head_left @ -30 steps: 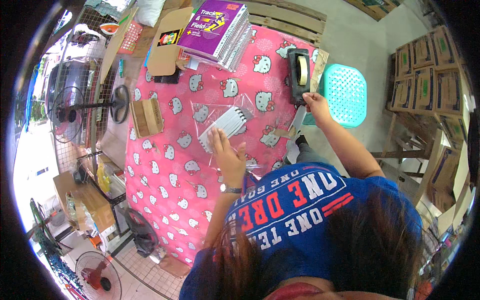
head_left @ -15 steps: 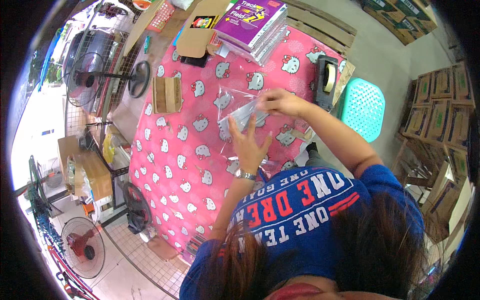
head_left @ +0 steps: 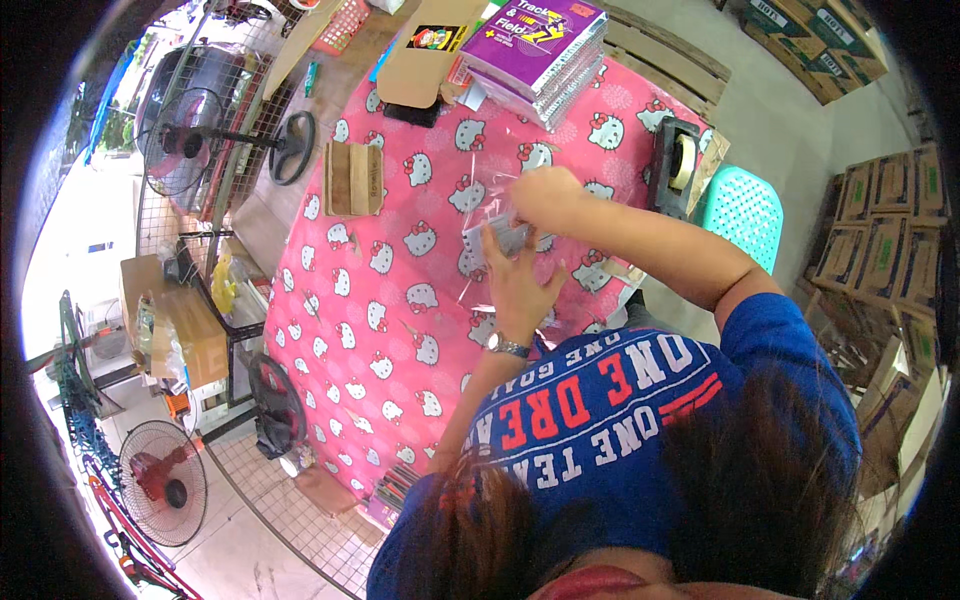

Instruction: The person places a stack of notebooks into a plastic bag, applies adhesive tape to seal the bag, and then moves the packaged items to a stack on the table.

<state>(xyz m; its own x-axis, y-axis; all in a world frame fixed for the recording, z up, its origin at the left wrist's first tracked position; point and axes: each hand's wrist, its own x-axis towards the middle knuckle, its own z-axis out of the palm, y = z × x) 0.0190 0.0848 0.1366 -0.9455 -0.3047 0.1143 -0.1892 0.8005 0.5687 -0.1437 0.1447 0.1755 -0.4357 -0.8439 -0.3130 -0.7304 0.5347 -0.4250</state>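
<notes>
A small grey flat piece (head_left: 508, 237) lies on clear plastic film (head_left: 487, 185) over the pink tablecloth (head_left: 400, 330). Against its near edge rest the fingertips of my left hand (head_left: 522, 290), with the fingers apart and the thumb spread out. My right hand (head_left: 552, 198) is closed at the far right edge of the grey piece, its fingertips pinching there and partly hidden. Exactly what the grey piece is I cannot make out.
Beyond my hands stand a stack of purple books (head_left: 535, 60) and an opened cardboard box (head_left: 425, 60). A tape dispenser (head_left: 678, 165) sits at the right edge, near a turquoise stool (head_left: 743, 215). Brown cardboard (head_left: 353, 180) lies left. Fans (head_left: 165, 485) stand beyond the table.
The grey piece shows less of its length now and looks folded or bunched. My right hand has turned over it; the left fingers still touch it. The whole view has shifted slightly.
</notes>
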